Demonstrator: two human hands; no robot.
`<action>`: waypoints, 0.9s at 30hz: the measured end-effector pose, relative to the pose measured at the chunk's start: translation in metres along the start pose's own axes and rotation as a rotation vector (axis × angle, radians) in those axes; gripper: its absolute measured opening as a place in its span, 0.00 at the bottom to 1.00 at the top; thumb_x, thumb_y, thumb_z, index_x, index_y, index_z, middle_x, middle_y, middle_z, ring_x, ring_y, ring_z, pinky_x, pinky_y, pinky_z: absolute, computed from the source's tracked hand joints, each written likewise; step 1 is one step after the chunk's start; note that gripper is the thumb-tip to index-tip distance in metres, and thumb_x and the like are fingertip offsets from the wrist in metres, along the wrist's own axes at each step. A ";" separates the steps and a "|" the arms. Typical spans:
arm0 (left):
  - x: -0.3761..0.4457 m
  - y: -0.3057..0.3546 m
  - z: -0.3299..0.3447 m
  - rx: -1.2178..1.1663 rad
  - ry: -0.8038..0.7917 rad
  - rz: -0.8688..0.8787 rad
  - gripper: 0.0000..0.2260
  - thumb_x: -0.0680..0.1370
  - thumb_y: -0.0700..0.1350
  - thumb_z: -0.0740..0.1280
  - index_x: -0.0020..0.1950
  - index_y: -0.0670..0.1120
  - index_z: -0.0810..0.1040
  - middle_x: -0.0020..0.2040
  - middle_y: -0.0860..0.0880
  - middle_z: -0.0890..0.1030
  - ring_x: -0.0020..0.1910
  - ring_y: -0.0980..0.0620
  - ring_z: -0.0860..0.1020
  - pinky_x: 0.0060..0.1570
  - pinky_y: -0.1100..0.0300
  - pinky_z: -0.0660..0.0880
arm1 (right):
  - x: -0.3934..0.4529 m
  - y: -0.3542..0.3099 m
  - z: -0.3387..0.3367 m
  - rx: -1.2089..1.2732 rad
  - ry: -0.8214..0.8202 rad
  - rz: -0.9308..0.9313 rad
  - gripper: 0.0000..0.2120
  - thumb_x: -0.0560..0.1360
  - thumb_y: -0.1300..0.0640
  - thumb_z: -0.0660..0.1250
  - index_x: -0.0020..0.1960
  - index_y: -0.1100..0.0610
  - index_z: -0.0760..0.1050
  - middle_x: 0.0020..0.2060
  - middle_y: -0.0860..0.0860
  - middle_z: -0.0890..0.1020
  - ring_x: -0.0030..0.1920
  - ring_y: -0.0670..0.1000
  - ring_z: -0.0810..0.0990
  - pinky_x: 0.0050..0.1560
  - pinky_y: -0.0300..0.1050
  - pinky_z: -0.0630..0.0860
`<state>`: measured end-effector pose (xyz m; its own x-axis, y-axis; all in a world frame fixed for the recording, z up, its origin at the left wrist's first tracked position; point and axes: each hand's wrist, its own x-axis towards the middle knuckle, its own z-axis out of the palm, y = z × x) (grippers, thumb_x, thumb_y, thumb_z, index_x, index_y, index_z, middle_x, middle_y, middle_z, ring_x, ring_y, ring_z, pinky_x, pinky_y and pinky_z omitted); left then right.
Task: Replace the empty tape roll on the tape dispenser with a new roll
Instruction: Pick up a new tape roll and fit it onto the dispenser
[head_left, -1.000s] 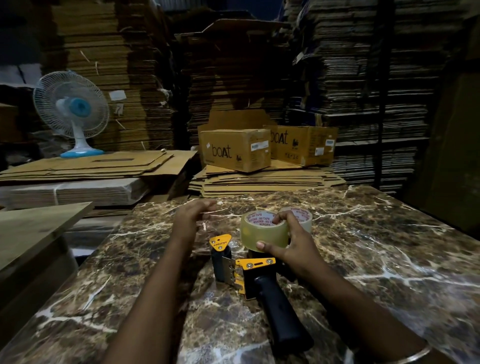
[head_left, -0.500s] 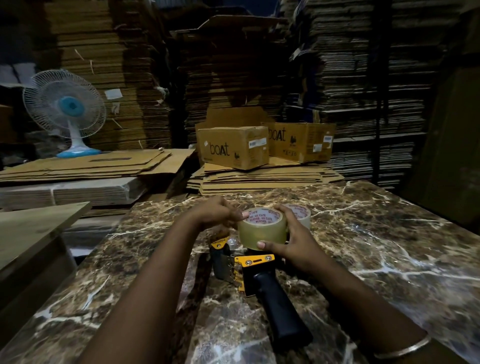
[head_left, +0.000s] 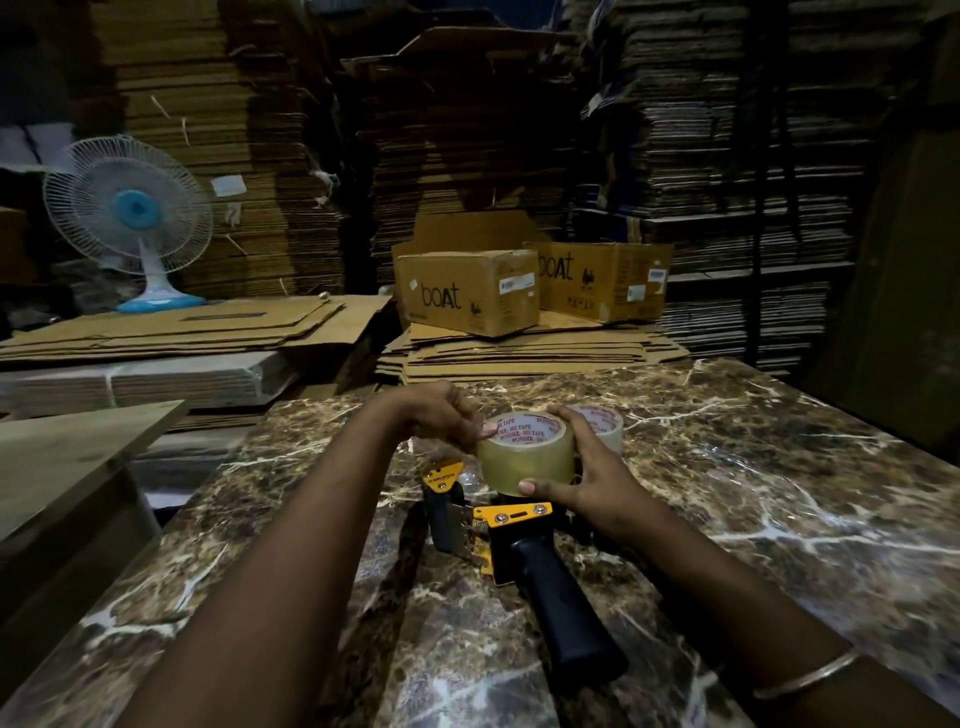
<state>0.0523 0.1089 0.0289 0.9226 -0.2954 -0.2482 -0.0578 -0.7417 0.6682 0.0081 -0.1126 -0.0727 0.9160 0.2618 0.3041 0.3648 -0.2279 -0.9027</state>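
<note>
A full clear tape roll (head_left: 524, 457) with a red-printed white core sits on top of the tape dispenser (head_left: 514, 540), which lies on the marble table (head_left: 779, 493). The dispenser has yellow plates and a black handle (head_left: 563, 613) pointing toward me. My right hand (head_left: 587, 483) grips the roll from its right side, thumb across the front. My left hand (head_left: 441, 415) pinches the roll's upper left edge with its fingertips. Just behind my right hand stands a second roll (head_left: 602, 421), partly hidden. The dispenser's hub is hidden under the roll.
Two "boat" cartons (head_left: 467, 291) sit on flattened cardboard (head_left: 519, 353) beyond the table's far edge. A blue and white fan (head_left: 130, 218) stands at the back left on more cardboard sheets. A wooden board (head_left: 62, 457) lies to the left. Tall cardboard stacks fill the background.
My left hand moved right from the bare table and took hold of the roll's left edge. The right hand kept its grip on the roll over the dispenser.
</note>
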 end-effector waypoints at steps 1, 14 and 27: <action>-0.001 0.000 0.000 0.010 -0.005 -0.002 0.06 0.79 0.37 0.67 0.43 0.42 0.80 0.41 0.48 0.82 0.39 0.58 0.81 0.35 0.70 0.78 | 0.000 0.001 0.000 0.014 -0.005 -0.003 0.45 0.67 0.57 0.81 0.76 0.44 0.59 0.60 0.45 0.74 0.55 0.39 0.76 0.51 0.35 0.79; -0.019 -0.008 0.012 0.095 0.035 0.113 0.10 0.76 0.46 0.72 0.52 0.40 0.85 0.39 0.52 0.83 0.40 0.56 0.78 0.56 0.49 0.76 | 0.005 0.017 -0.003 -0.022 -0.016 -0.032 0.40 0.62 0.45 0.83 0.68 0.49 0.69 0.60 0.47 0.81 0.59 0.47 0.81 0.55 0.46 0.83; -0.015 0.028 0.040 0.126 0.031 0.128 0.41 0.68 0.57 0.76 0.77 0.54 0.63 0.77 0.46 0.65 0.71 0.42 0.68 0.68 0.45 0.69 | 0.009 0.031 -0.017 0.014 -0.134 0.081 0.47 0.55 0.51 0.87 0.70 0.48 0.70 0.64 0.49 0.81 0.66 0.49 0.79 0.66 0.59 0.77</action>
<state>0.0217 0.0678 0.0230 0.9158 -0.3751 -0.1435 -0.2213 -0.7696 0.5990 0.0305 -0.1337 -0.0930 0.9113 0.3663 0.1881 0.2879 -0.2402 -0.9271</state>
